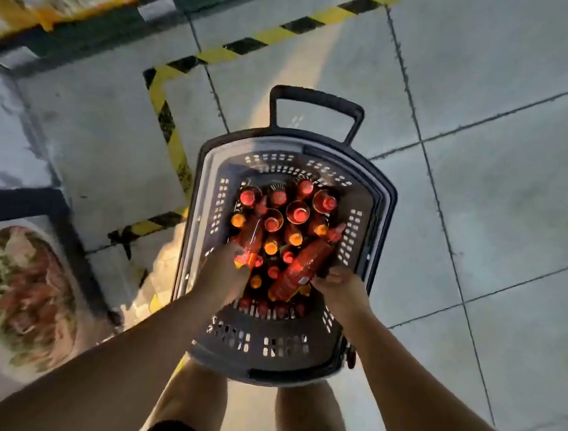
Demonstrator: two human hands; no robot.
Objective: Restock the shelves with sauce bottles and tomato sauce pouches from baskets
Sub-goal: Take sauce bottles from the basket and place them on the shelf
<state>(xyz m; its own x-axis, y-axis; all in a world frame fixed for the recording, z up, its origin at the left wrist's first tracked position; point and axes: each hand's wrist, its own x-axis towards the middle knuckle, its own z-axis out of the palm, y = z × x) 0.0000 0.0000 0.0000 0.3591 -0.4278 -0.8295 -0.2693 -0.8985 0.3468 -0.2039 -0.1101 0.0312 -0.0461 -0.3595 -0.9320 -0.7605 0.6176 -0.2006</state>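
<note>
**Both hands in the basket, each on a bottle**

I look straight down into a dark basket (385, 203) that stands on the tiled floor (492, 96) in front of my knees, its pull handle (315, 97) at the far end. It is packed with sauce bottles (286, 212) standing upright, red and orange caps facing me.

My left hand (226, 272) is down at the near left of the load. Its fingers curl round the lower end of a red bottle (252, 236) that lies tilted across the upright caps, neck pointing away from me. The fingertips themselves are hidden under the bottle, so I cannot tell how far they wrap.

My right hand (340, 285) is at the near right, beside the basket wall. It grips the base of a second red bottle (307, 265), which slants up and away to the right, its cap (336, 234) close to the right wall. The thumb and fingers close on the base from my side; the bottle's body lies clear beyond them, above the standing caps.

The two held bottles are apart, with several upright caps between them.

A yellow-and-black stripe (167, 115) runs on the floor left of the basket. At far left stands a shelf (47, 201) with blurred packets (25, 295), and more packets at the top left.
</note>
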